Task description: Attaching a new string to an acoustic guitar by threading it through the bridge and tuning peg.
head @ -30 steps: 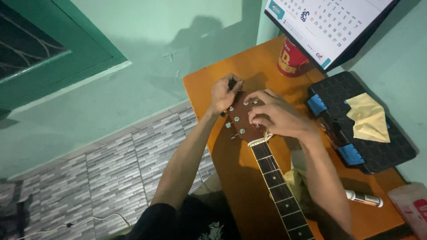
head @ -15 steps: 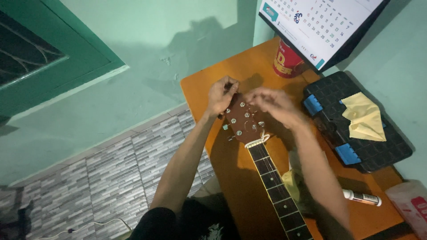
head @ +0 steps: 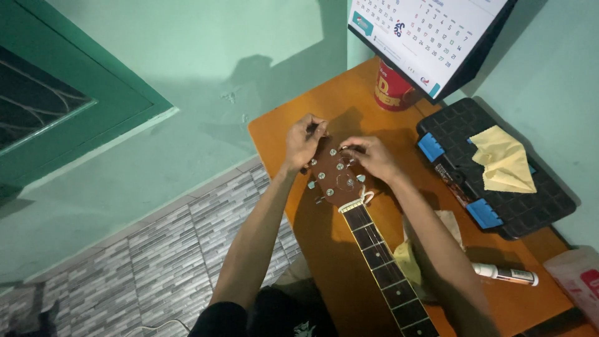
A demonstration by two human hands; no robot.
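A guitar lies on an orange-brown table (head: 349, 100), its brown headstock (head: 337, 181) pointing away from me and its dark fretted neck (head: 384, 265) running toward the lower right. My left hand (head: 304, 140) pinches a tuning peg at the headstock's far left corner. My right hand (head: 369, 156) rests on the headstock's far right side, fingers curled over the pegs there. What the right fingers grip is hidden. Silver tuning posts show between both hands.
A black toolbox with blue latches (head: 493, 171) lies at right, a yellow cloth (head: 504, 165) on its lid. A red can (head: 392, 90) and a desk calendar (head: 424, 37) stand at the table's far end. A white tube (head: 505, 273) lies near the right edge. A grey tiled floor is at left.
Both hands shifted slightly on the headstock; my right hand drew back from covering the pegs toward its right side, and my left hand stayed at the far left peg. The view moved a little.
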